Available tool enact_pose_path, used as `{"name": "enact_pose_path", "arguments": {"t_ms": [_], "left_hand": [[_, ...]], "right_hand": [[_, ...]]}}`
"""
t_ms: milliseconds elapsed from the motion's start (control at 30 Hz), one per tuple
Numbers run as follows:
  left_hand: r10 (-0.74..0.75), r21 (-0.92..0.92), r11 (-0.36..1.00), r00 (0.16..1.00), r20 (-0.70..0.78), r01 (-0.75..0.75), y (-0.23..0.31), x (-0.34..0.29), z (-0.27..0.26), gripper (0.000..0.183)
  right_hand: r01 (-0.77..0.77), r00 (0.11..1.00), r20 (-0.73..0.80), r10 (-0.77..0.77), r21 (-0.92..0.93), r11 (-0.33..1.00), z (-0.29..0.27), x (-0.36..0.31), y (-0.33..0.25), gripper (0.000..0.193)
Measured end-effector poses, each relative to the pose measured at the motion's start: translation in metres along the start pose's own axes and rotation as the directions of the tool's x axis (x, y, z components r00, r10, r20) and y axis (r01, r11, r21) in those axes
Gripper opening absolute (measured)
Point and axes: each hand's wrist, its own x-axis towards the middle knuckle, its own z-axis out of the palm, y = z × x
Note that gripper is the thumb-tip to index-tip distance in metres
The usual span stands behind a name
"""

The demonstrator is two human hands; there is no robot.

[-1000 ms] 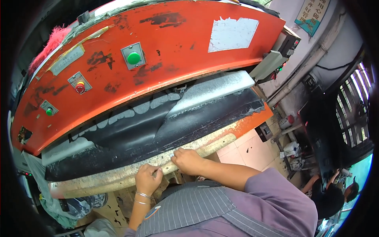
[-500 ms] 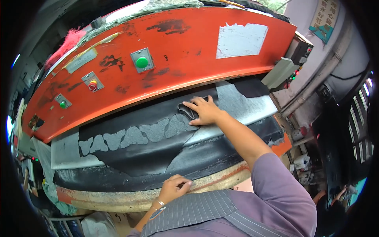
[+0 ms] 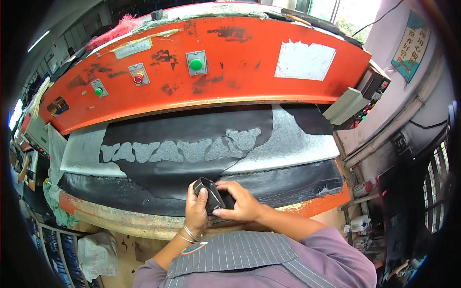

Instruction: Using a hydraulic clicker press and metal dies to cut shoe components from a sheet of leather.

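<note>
Above the front edge of the press bed, both hands meet around a dark metal cutting die (image 3: 208,185) with a thin-walled outline. My left hand (image 3: 196,211) is closed on its left side, thumb along the wall. Fingers of my right hand (image 3: 242,204) are bent around its other side, against a black piece (image 3: 224,198) that looks like cut leather; the hand partly hides it. Beyond them a black leather sheet (image 3: 168,182) lies over the bed. A row of same-shaped cut-outs (image 3: 194,151) runs across it, with grey showing through.
Behind the sheet stands the orange press beam (image 3: 240,57), carrying a large green button (image 3: 196,64), a red button (image 3: 139,78) and a smaller green button (image 3: 98,91). A pale cutting board (image 3: 297,144) lies beneath the sheet. A white bag (image 3: 97,257) sits at lower left.
My right hand has come back from the sheet to the front with the die. My left hand has risen from the edge and grips it too. A cut-out shows where the die was.
</note>
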Motion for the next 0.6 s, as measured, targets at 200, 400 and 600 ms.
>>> {"name": "enact_pose_path", "arguments": {"t_ms": [200, 400, 600], "left_hand": [[0.131, 0.035, 0.991, 0.991, -0.036, -0.13, 0.006, -0.041, -0.015, 0.042], [0.211, 0.078, 0.977, 0.947, -0.243, -0.198, 0.016, -0.13, -0.024, 0.039], [0.333, 0.036, 0.937, 0.858, -0.392, -0.347, 0.026, -0.222, -0.024, 0.041]], "right_hand": [[0.064, 0.996, 0.069, -0.063, 0.001, 0.998, 0.022, -0.019, -0.026, 0.058], [0.138, 0.948, 0.268, -0.17, 0.135, 0.981, 0.056, -0.048, -0.061, 0.053], [0.18, 0.782, 0.563, -0.267, 0.207, 0.962, 0.09, -0.08, -0.111, 0.051]]}}
